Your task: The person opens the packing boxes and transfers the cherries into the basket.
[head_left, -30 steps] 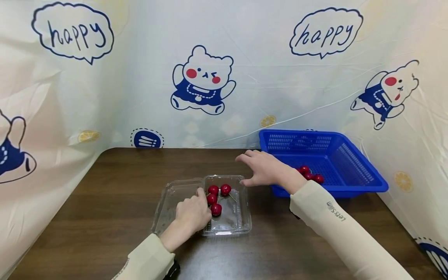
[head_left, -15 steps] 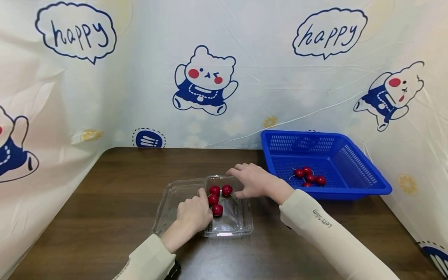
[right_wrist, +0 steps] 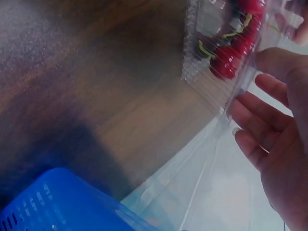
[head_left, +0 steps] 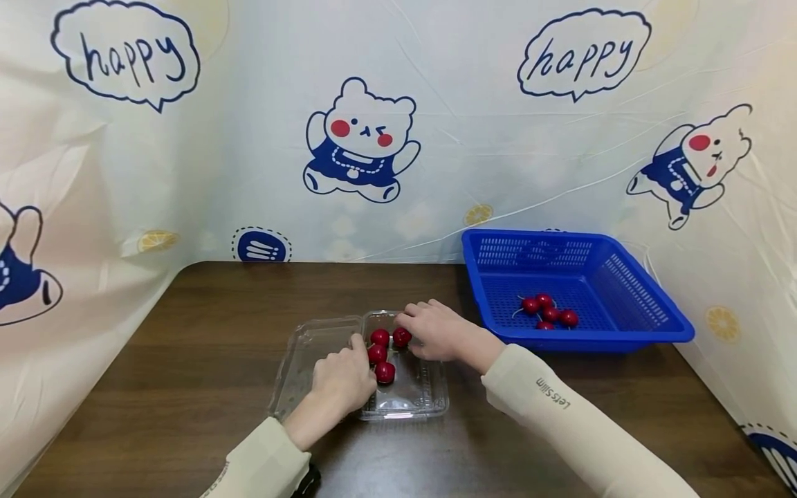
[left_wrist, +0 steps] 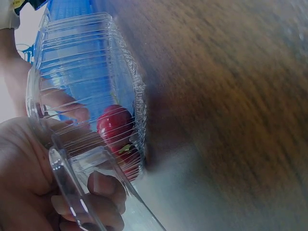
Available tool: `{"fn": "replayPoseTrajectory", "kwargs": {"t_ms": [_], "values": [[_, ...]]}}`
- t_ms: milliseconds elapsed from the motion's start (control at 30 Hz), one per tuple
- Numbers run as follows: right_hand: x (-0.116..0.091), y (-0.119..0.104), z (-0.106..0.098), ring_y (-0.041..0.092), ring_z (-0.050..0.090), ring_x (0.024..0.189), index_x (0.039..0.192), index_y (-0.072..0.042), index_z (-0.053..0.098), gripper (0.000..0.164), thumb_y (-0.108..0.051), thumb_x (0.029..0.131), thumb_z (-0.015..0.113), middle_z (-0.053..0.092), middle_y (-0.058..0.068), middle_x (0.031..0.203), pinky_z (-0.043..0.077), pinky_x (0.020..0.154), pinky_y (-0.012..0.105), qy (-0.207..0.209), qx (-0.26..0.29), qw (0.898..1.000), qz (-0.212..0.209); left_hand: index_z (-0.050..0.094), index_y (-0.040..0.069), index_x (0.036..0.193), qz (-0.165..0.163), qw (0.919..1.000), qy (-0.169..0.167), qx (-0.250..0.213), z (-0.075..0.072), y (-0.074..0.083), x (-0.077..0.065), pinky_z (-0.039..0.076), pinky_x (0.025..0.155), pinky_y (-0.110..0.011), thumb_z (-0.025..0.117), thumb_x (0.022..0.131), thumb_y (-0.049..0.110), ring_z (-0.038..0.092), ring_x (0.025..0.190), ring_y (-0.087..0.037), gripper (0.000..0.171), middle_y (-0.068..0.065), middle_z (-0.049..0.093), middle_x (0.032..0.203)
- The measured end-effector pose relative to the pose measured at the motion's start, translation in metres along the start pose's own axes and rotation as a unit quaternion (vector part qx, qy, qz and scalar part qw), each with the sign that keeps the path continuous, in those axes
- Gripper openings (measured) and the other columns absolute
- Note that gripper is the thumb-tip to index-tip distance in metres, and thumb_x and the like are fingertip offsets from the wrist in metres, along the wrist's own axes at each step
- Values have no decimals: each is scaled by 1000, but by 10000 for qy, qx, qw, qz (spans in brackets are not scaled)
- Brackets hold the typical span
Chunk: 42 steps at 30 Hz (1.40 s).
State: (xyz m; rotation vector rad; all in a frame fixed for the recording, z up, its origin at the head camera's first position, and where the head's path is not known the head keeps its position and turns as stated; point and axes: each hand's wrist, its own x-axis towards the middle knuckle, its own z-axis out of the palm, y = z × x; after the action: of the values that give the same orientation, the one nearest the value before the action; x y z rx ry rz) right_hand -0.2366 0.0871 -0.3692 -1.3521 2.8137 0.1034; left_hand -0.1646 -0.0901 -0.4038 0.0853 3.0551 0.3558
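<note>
A clear plastic clamshell box (head_left: 411,395) lies opened out on the table, its lid (head_left: 301,356) to the left. Several red cherries (head_left: 385,373) with green stems sit in its tray. My left hand (head_left: 344,377) grips the box at the edge between lid and tray; the left wrist view shows its fingers (left_wrist: 107,185) curled there behind clear plastic. My right hand (head_left: 438,332) reaches over the tray's right rim, fingertips at the far-right cherry (head_left: 400,337). In the right wrist view its fingers (right_wrist: 262,115) are spread and loosely bent, with no cherry between them.
A blue perforated basket (head_left: 591,337) stands at the back right, with several cherries (head_left: 550,315) on its floor. Brown wooden tabletop (head_left: 187,373) extends around the box. A printed curtain (head_left: 249,138) hangs behind and along both sides.
My right hand has moved left and down from beside the basket to the far-right cherry in the tray. The left hand keeps its hold on the box.
</note>
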Motion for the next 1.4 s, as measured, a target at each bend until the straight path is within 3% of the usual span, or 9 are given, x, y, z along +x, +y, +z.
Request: {"fn": "replayPoseTrajectory", "kwargs": {"t_ms": [267, 667, 1100, 1400], "values": [[2, -5, 10, 23, 64, 97, 119, -12, 63, 34, -20, 86, 67, 67, 9, 107, 51, 85, 41, 123, -317, 9991, -255, 44, 0, 99, -9, 10000, -14, -3, -1, 0, -1, 48, 46, -45, 62, 78, 21, 62, 55, -32, 35, -16, 65, 68], [1, -8, 17, 23, 64, 89, 111, -10, 66, 22, -17, 90, 65, 65, 11, 98, 56, 82, 41, -135, 50, 9995, -285, 44, 0, 101, -32, 10000, -77, -35, 0, 1, -1, 48, 46, -44, 63, 79, 22, 61, 54, -31, 37, -16, 65, 68], [3, -12, 26, 24, 68, 81, 112, -11, 63, 24, -7, 89, 64, 63, 12, 99, 59, 73, 37, -350, 440, 9984, -90, 44, 0, 102, 11, 10000, -28, -43, 1, 1, 0, 48, 48, -45, 63, 78, 21, 62, 56, -32, 37, -17, 67, 70], [6, -16, 32, 24, 67, 80, 109, -12, 63, 21, -12, 88, 64, 61, 11, 97, 59, 71, 40, -312, -14, 9993, 217, 45, 0, 100, 46, 10000, 15, -42, 0, 0, 0, 48, 46, -45, 62, 77, 20, 62, 55, -32, 35, -17, 66, 68]]}}
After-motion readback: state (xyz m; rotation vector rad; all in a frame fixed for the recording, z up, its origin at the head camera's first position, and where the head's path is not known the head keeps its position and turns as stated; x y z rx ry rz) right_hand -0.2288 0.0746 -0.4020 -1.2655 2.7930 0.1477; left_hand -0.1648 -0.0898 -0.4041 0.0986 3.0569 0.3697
